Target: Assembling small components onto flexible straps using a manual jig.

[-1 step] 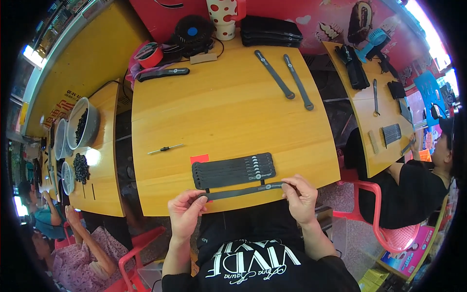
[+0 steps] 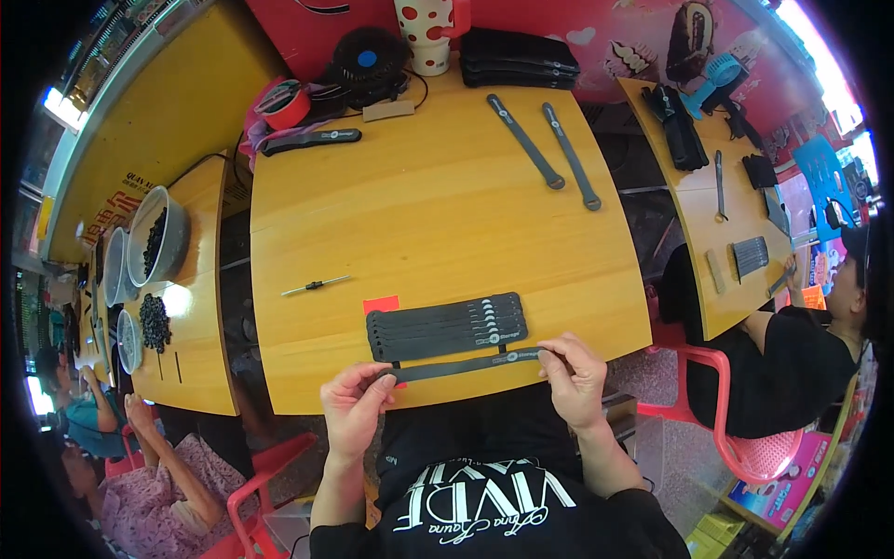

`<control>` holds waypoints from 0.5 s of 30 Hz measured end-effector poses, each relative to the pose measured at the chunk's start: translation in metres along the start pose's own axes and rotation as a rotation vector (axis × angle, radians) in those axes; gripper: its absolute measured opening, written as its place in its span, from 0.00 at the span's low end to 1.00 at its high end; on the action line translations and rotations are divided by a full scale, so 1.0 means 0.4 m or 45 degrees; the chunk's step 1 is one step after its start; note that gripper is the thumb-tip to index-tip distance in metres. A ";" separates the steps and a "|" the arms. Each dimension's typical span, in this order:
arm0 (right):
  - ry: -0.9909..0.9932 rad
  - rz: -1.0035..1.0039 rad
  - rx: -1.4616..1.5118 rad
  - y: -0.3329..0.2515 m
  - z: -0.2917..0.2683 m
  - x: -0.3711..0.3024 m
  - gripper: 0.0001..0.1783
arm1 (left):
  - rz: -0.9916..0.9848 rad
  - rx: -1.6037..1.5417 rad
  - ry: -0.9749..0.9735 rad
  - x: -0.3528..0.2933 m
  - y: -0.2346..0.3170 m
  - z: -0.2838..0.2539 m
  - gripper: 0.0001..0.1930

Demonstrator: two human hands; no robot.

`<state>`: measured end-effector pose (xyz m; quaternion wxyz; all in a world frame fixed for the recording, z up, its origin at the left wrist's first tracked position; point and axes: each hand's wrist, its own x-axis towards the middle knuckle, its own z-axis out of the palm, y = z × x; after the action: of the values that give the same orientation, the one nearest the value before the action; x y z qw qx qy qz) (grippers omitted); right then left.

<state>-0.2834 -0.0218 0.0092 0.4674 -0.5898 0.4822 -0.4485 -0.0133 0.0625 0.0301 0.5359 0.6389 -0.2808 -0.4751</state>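
Note:
A dark grey strap with pale print is stretched lengthwise between my hands at the table's near edge. My left hand pinches its left end between thumb and fingers. Its right end is pinched by my right hand. Just beyond it lies a row of several matching straps, overlapping, their printed ends at the right. Part of an orange-red patch shows at the row's far left corner. Farther left on the tabletop rests a thin screwdriver-like tool with a dark middle.
Two single straps lie at the far right of my table. Along its back stand a black fan, a spotted cup and stacked black straps. Tubs fill the left table; a person sits at the right.

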 end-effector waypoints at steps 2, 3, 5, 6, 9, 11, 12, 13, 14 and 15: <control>-0.014 -0.059 -0.071 0.005 0.005 0.011 0.06 | 0.001 0.027 0.029 0.007 -0.003 0.003 0.07; -0.030 -0.126 -0.139 0.006 0.008 0.015 0.07 | 0.073 0.095 0.055 0.009 -0.007 0.000 0.07; -0.027 -0.135 -0.163 0.011 0.015 0.021 0.06 | 0.138 0.160 0.077 0.014 -0.012 -0.004 0.07; -0.024 -0.150 -0.186 0.013 0.019 0.023 0.06 | 0.140 0.181 0.085 0.017 -0.014 -0.006 0.07; 0.025 -0.086 -0.205 0.006 0.031 0.028 0.07 | 0.120 0.195 0.101 0.024 -0.022 -0.010 0.07; 0.031 -0.083 -0.215 0.012 0.034 0.029 0.08 | 0.099 0.188 0.110 0.029 -0.025 -0.012 0.07; 0.037 -0.085 -0.219 0.014 0.036 0.029 0.10 | 0.091 0.186 0.107 0.031 -0.023 -0.012 0.08; 0.038 -0.080 -0.224 0.015 0.036 0.029 0.10 | 0.083 0.184 0.103 0.032 -0.022 -0.012 0.08; 0.049 -0.065 -0.225 0.015 0.038 0.029 0.10 | 0.078 0.184 0.102 0.032 -0.020 -0.013 0.08; 0.060 -0.050 -0.226 0.016 0.039 0.029 0.11 | 0.046 0.149 0.103 0.032 -0.019 -0.014 0.08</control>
<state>-0.2676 -0.0322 0.0015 0.3929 -0.6276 0.5192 -0.4269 -0.0043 0.0555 0.0187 0.5172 0.6825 -0.2977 -0.4220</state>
